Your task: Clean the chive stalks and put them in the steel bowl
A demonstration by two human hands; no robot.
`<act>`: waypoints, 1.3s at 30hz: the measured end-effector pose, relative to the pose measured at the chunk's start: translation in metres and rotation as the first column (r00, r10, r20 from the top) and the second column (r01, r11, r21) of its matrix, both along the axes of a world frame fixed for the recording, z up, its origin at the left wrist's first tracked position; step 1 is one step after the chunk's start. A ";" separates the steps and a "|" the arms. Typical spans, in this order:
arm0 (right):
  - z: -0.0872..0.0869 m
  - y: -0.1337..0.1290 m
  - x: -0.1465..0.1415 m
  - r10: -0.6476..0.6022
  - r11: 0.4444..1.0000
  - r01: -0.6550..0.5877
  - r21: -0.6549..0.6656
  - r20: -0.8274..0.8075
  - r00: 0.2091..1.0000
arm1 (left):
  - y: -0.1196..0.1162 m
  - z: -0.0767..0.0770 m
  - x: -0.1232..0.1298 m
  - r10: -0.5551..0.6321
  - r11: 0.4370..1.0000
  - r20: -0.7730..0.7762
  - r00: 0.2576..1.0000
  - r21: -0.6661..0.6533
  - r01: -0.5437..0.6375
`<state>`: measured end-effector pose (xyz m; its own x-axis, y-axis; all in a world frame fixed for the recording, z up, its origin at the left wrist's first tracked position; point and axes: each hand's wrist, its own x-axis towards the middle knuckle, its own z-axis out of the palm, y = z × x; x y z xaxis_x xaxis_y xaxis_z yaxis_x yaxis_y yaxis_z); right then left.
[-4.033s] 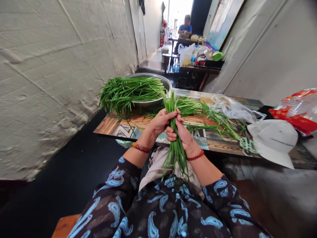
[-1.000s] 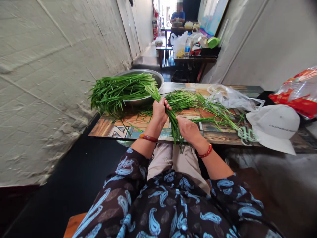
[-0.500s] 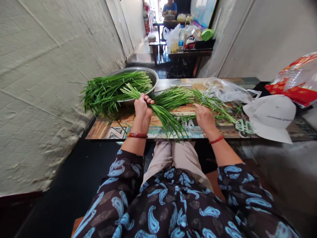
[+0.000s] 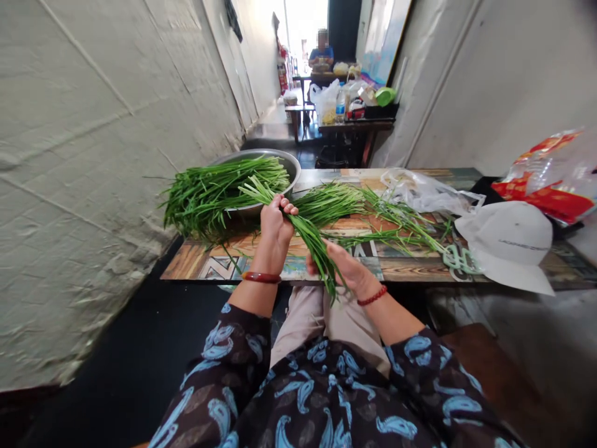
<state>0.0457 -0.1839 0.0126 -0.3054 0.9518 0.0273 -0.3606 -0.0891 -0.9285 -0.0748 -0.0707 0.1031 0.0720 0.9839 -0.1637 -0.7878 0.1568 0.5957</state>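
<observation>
My left hand is closed round the pale-stemmed part of a bunch of garlic chives, held slanting above the table's front edge. The leafy ends hang toward me. Around those ends my right hand is cupped, fingers behind the leaves and thumb on the near side. Behind my left hand stands a metal basin heaped with garlic chives, their leaves spilling over its left rim. Another pile of chives lies on the table just beyond the held bunch, with loose stalks scattered to its right.
Toward the right lie a clear plastic bag, green-handled scissors, a white cap and a red-and-clear package. A wall borders the left. Farther off, a person sits behind a cluttered table.
My right hand has moved left and nearer from beside the loose stalks to the leafy ends of the held bunch. My left hand keeps its grip. The camera view has tilted up.
</observation>
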 end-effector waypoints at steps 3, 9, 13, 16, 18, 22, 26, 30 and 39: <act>-0.008 -0.029 -0.002 0.049 0.981 -0.048 -0.190 -0.002 0.999 | 0.001 -0.006 -0.015 0.068 0.997 -0.046 0.997 0.038 -0.066; -0.020 -0.059 0.076 -0.047 0.995 0.084 -0.051 0.510 0.859 | -0.007 -0.009 -0.041 0.077 0.992 -0.166 0.983 0.111 -0.059; -0.024 -0.036 0.132 -0.495 0.848 0.419 0.324 0.769 0.405 | -0.006 0.002 -0.052 0.111 0.954 -0.346 0.932 0.301 -0.002; -0.032 -0.019 0.131 -0.578 0.784 0.401 0.474 0.794 0.191 | 0.003 0.019 -0.057 0.228 0.877 -0.617 0.753 0.467 0.117; -0.040 -0.014 0.116 -0.535 0.826 0.283 0.488 0.836 0.120 | 0.012 0.034 -0.057 0.404 0.805 -0.784 0.472 0.550 0.223; -0.051 -0.015 0.090 -0.512 0.838 0.193 0.511 0.858 -0.049 | 0.034 0.063 -0.056 0.679 0.714 -0.683 -0.267 0.532 0.455; -0.052 -0.017 0.091 -0.538 0.826 0.191 0.530 0.843 -0.014 | 0.079 0.054 -0.065 0.700 0.711 -0.527 -0.482 0.448 0.542; -0.049 -0.016 0.093 -0.560 0.813 0.196 0.549 0.828 0.005 | 0.129 0.006 -0.087 0.621 0.778 -0.495 -0.608 0.292 0.556; -0.049 -0.017 0.090 -0.562 0.819 0.185 0.544 0.825 0.061 | 0.113 -0.013 -0.081 0.706 0.688 -0.585 -0.399 0.435 0.581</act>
